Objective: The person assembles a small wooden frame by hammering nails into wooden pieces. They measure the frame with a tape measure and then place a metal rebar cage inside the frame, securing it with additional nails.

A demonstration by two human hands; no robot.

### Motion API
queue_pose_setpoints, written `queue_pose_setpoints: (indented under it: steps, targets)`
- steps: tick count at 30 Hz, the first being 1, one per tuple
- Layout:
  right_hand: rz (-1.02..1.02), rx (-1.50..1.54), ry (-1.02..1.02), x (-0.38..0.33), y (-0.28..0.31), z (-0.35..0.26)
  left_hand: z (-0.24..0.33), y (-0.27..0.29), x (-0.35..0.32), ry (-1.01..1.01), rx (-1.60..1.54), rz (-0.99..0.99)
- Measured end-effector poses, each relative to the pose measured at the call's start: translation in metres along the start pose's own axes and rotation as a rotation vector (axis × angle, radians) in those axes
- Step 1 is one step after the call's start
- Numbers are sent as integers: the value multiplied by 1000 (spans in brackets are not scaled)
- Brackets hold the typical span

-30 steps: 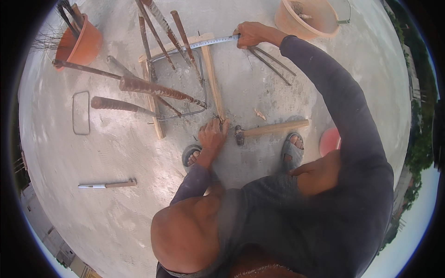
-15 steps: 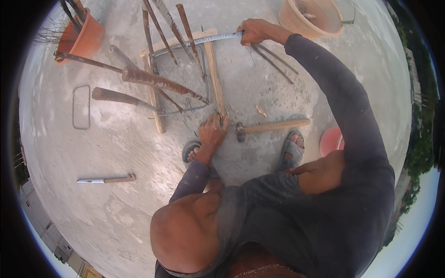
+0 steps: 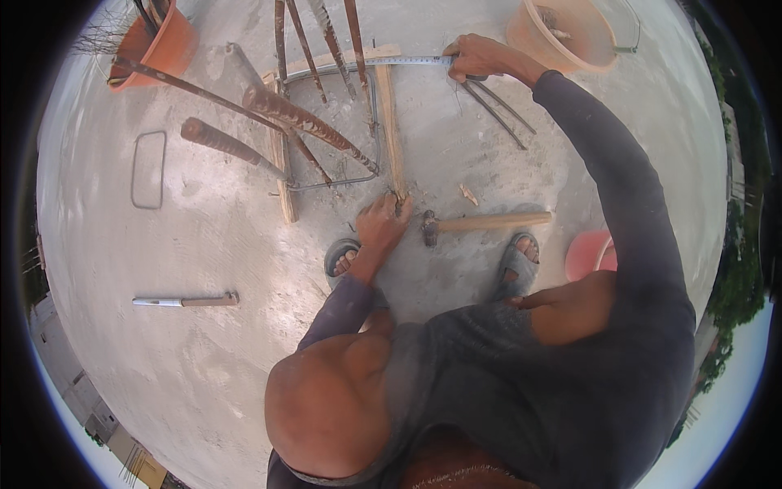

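Note:
My right hand (image 3: 486,59) is closed around a tape measure at the far side. Its blade (image 3: 414,59) runs out to the left along the far wooden strip (image 3: 327,65). My left hand (image 3: 381,226) is closed at the near end of the right wooden strip (image 3: 389,122); the fingers hide exactly how they grip it. A third strip (image 3: 287,196) lies on the left, so the wood frames three sides. Rusty rebars (image 3: 309,126) rise inside, with a bent steel stirrup (image 3: 330,182) around their base.
A hammer (image 3: 493,220) lies before my feet. Two thin rods (image 3: 501,114) sit below my right hand. Orange tubs (image 3: 167,53) stand far left and far right (image 3: 570,41). A loose stirrup (image 3: 148,171) and a knife-like tool (image 3: 186,301) lie left. A red container (image 3: 588,251) is right.
The whole view has shifted, so the frame, rebars and tubs appear farther right and slightly higher. Both hands keep their places on the strip and tape measure.

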State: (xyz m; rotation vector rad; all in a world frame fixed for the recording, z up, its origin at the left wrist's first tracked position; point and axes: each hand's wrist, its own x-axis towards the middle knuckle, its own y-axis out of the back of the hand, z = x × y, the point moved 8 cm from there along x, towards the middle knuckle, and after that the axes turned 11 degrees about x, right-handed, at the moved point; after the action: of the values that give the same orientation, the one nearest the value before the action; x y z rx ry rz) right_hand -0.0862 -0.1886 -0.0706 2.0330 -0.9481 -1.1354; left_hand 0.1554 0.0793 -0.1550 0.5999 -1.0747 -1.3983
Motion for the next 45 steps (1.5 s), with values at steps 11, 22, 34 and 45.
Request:
queue_pose_setpoints:
  steps: [11,22,34,45]
  targets:
    - [-116,671,-144,-97,-31,-19,-3,-12,-4,21,76,-50]
    - [-34,468,-172,-43,4,-7,-2,-5,-6,31,68,-1]
    - [-9,348,-176,-45,31,-10,-6,-10,-8,74,37,-37]
    - [16,812,-397,-167,-8,86,-5,-15,-9,4,100,28]
